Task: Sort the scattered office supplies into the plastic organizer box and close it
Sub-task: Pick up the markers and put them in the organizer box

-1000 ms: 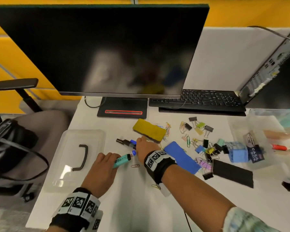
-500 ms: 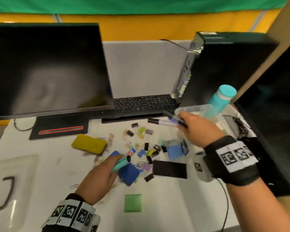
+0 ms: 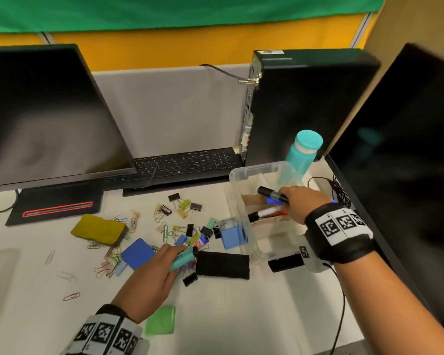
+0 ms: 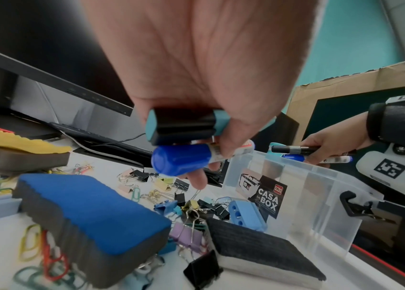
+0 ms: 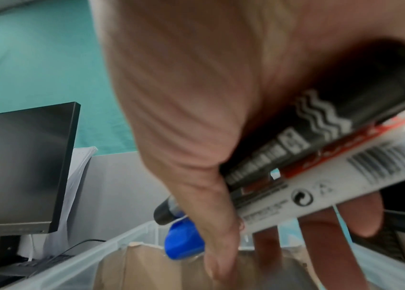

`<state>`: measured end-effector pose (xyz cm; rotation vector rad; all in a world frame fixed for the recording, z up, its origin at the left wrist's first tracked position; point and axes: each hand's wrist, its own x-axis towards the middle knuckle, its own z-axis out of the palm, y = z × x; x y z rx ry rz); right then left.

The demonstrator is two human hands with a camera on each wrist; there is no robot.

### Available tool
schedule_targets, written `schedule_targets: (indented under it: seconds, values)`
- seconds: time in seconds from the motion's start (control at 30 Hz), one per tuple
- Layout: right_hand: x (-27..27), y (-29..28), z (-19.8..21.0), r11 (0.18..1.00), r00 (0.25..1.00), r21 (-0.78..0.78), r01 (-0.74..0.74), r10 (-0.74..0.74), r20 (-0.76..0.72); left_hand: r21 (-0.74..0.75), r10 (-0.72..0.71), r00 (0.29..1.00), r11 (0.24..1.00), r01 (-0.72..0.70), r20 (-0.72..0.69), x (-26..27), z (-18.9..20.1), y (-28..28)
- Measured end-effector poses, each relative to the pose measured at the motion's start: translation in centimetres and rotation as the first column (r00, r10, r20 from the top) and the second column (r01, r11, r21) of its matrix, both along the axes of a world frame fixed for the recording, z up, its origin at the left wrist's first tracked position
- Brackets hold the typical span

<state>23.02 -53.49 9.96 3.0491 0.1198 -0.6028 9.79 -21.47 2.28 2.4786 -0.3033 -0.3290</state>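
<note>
Clear organizer box (image 3: 244, 201), lid off, has cardboard dividers w/ a black-capped marker (image 3: 265, 213) lying inside. R hand (image 3: 301, 203) above it grips two markers (image 3: 272, 194), long axes level, caps pointing left. L hand (image 3: 151, 275) grips a teal highlighter (image 3: 183, 258) plus a blue-capped marker (image 4: 181, 160) over the clip pile, angled toward the box.

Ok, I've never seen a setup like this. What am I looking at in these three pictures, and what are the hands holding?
No machine here: a person works with bare hands, wearing a camera on the head and one on each wrist, on bands with printed markers. The wide picture is the head view, looking down at a white desk. The other two look along each hand.

The left hand grips a teal highlighter and, in its wrist view, a blue-capped marker too. The right hand holds a black marker and a white, blue-capped marker over the open clear organizer box, where other markers already lie.

Scattered on the desk: binder clips, paper clips, and yellow, blue and black erasers.
</note>
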Motion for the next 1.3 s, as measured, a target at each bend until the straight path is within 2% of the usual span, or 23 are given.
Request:
schedule_targets:
  seconds: [0.13, 0.27, 0.37, 0.53, 0.7, 0.87, 1.03, 1.3]
  values:
    - [0.2, -0.2, -0.1, 0.998, 0.993, 0.010, -0.069, 0.068, 0.098, 0.033, 0.028, 1.000, 0.999, -0.027, -0.010, -0.5, 0.1, 0.4]
    - [0.8, 0.5, 0.2, 0.975, 0.986, 0.146, -0.169, 0.168, 0.014, 0.066, 0.035, 0.999, 0.997, -0.034, -0.025, -0.8, 0.1, 0.6]
    - [1.0, 0.8, 0.0, 0.961, 0.983, 0.224, -0.164, 0.179, -0.047, 0.072, 0.029, 0.999, 0.997, -0.027, -0.031, -0.9, 0.2, 0.4]
    - [-0.1, -0.3, 0.1, 0.948, 0.997, 0.308, -0.082, 0.073, 0.039, 0.082, 0.007, 1.000, 0.997, -0.005, -0.016, -0.5, 0.5, 0.0]
    - [-2.5, -2.7, -1.2, 0.932, 0.981, 0.360, -0.039, -0.033, 0.191, 0.080, -0.031, 0.998, 0.996, 0.027, 0.045, 1.0, 2.1, -1.3]
    - [-4.7, -3.7, -5.3, 0.910, 0.914, 0.388, 0.142, -0.272, 0.302, 0.110, -0.109, 0.983, 0.990, 0.093, 0.147, 4.5, 5.1, -5.2]
    - [-6.1, -2.9, -7.7, 0.869, 0.818, 0.458, 0.185, -0.395, 0.419, 0.207, -0.209, 0.950, 0.965, 0.161, 0.234, 8.6, 7.5, -12.1]
    - [-6.2, -2.9, -7.9, 0.860, 0.795, 0.475, 0.187, -0.417, 0.441, 0.423, -0.347, 0.937, 0.854, 0.305, 0.026, 15.0, 5.5, -19.6]
